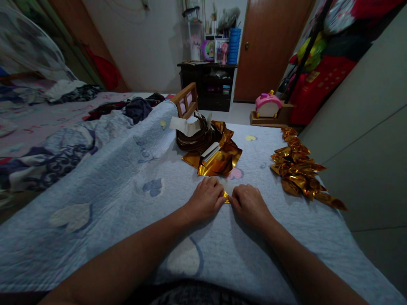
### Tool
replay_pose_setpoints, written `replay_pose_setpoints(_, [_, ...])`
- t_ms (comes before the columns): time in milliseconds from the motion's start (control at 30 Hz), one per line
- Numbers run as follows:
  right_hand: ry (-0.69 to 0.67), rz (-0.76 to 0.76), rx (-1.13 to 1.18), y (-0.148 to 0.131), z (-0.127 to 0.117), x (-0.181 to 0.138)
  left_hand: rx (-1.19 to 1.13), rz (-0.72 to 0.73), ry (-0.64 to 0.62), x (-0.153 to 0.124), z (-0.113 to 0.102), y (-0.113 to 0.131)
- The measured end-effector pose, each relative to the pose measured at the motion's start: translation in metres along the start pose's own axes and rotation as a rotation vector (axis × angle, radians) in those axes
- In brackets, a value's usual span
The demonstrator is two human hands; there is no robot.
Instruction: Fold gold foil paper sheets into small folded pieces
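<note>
Gold foil (227, 197), glossy, perhaps folded, in curled, pinching fingers (213, 183) of left hand (204, 197) and right hand (250, 205)

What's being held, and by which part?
Small gold foil piece: left hand at its left end, right hand at its right end. Exact fingertip grip is hidden.
</note>
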State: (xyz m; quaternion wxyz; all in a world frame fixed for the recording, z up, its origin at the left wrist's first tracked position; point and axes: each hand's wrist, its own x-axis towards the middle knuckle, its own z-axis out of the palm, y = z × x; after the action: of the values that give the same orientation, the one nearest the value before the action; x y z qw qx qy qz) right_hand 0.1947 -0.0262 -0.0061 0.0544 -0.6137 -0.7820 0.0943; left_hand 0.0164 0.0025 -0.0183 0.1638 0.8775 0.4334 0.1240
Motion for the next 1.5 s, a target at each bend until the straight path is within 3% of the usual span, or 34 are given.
replay_pose_setpoints(200, [0.0, -0.008, -0.005, 0.0, 0.001, -0.001, -0.024, -0.005, -0.013, 0.0, -0.003, 0.001])
replay_pose_setpoints(433, [0.134, -0.044, 0.025, 0.001, 0.01, -0.006, -0.015, -0.033, -0.015, 0.0, 0.0, 0.003])
replay_pose_setpoints(867, [0.141, -0.043, 0.016, 0.0, 0.012, -0.007, -0.018, -0.022, -0.008, -0.002, 0.001, 0.003])
replay_pose_setpoints(1200, [0.157, -0.039, 0.058, 0.022, 0.016, -0.01, -0.031, -0.052, -0.047, -0.002, -0.004, 0.004])
replay_pose_setpoints(1500, [0.176, -0.084, 0.157, 0.034, 0.015, -0.008, -0.051, -0.13, 0.01, -0.003, -0.005, 0.006])
